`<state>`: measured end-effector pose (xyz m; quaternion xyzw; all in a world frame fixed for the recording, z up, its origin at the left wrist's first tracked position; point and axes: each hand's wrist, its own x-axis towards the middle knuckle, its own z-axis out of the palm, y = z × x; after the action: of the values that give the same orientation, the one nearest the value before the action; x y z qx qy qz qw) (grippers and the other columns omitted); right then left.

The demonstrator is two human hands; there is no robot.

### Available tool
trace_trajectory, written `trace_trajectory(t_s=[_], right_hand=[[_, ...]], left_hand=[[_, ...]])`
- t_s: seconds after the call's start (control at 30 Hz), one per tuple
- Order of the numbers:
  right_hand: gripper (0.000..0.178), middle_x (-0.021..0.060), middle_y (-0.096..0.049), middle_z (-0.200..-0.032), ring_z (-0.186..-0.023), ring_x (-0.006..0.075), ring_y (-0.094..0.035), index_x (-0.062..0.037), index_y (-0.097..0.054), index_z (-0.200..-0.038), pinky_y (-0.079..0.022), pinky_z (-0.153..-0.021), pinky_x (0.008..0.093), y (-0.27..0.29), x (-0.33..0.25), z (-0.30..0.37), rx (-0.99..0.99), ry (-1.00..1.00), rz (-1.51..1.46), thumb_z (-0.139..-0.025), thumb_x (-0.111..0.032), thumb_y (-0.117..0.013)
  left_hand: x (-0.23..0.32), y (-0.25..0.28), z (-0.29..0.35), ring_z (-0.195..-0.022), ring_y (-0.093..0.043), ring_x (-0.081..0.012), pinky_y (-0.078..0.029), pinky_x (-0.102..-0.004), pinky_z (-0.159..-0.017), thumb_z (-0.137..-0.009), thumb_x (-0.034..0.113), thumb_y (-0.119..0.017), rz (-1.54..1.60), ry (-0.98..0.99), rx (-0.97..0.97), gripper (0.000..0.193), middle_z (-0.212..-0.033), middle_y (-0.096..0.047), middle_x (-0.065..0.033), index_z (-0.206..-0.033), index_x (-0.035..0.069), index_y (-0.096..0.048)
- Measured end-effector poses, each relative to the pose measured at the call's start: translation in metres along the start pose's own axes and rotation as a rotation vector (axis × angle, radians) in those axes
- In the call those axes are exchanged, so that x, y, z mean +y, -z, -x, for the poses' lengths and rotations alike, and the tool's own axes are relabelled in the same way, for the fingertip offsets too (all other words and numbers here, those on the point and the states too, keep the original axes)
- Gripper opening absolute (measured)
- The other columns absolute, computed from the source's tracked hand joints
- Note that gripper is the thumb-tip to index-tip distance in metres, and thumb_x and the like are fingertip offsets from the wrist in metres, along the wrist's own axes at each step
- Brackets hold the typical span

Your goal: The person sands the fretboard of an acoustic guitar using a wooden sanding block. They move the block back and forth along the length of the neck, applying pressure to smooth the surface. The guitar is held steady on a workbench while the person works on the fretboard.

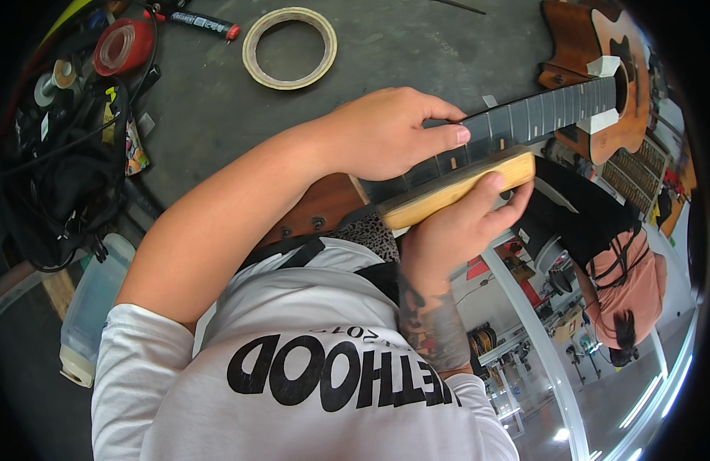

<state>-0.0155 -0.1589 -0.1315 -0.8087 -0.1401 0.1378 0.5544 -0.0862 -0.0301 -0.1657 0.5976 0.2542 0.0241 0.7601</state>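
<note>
Two hands on a guitar neck, one pressing, one gripping a wooden block

Left hand [386, 134] lies closed over the dark guitar neck [524, 115], fingers curled onto the frets; right hand [455, 223] wraps tight around a pale wooden block [455, 188] touching the neck's near edge. If the block tips, it may well scuff the frets. Far on the worktop [416, 46] sit a tape ring [290, 48], a red roll [123, 46] and black cables [55, 177] at left, well apart

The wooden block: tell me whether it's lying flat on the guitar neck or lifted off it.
Lying on it. The wooden block rests lengthwise along the fretboard, gripped by the right hand; the left hand presses the neck beside it.
</note>
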Motion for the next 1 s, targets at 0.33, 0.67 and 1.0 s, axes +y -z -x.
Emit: trace_trajectory(t_s=[0.33,0.67,1.0], right_hand=[[0.060,0.0170,-0.055,-0.137,-0.117,0.0250,-0.061,-0.0040,-0.030,-0.156,-0.053,-0.097,0.0367,-0.002,-0.007,-0.005,0.065,-0.086,-0.015,-0.108,-0.034,-0.050],[0.066,0.0211,-0.048,-0.144,-0.124,0.0260,-0.056,-0.0004,-0.022,-0.158,-0.047,-0.103,0.0363,-0.003,-0.016,-0.013,0.040,-0.138,-0.043,-0.109,-0.035,-0.049],[0.062,0.0209,-0.048,-0.145,-0.128,0.0256,-0.053,0.0003,-0.024,-0.157,-0.043,-0.108,0.0356,-0.005,-0.018,-0.014,0.041,-0.136,-0.059,-0.109,-0.032,-0.047]], left_hand=[[-0.006,-0.003,-0.001,-0.074,-0.067,-0.0134,-0.052,-0.0301,-0.070,-0.103,0.045,-0.060,-0.021,-0.116,0.056,0.054,-0.088,-0.075,-0.0130,-0.131,-0.001,-0.066],[-0.003,-0.001,-0.001,-0.071,-0.067,-0.0130,-0.051,-0.0304,-0.068,-0.103,0.045,-0.060,-0.026,-0.123,0.051,0.054,-0.085,-0.075,-0.0126,-0.131,-0.001,-0.066],[0.001,0.001,0.000,-0.066,-0.064,-0.0120,-0.049,-0.0300,-0.063,-0.104,0.043,-0.060,-0.015,-0.072,0.021,0.051,-0.079,-0.073,-0.0110,-0.131,0.001,-0.067]])
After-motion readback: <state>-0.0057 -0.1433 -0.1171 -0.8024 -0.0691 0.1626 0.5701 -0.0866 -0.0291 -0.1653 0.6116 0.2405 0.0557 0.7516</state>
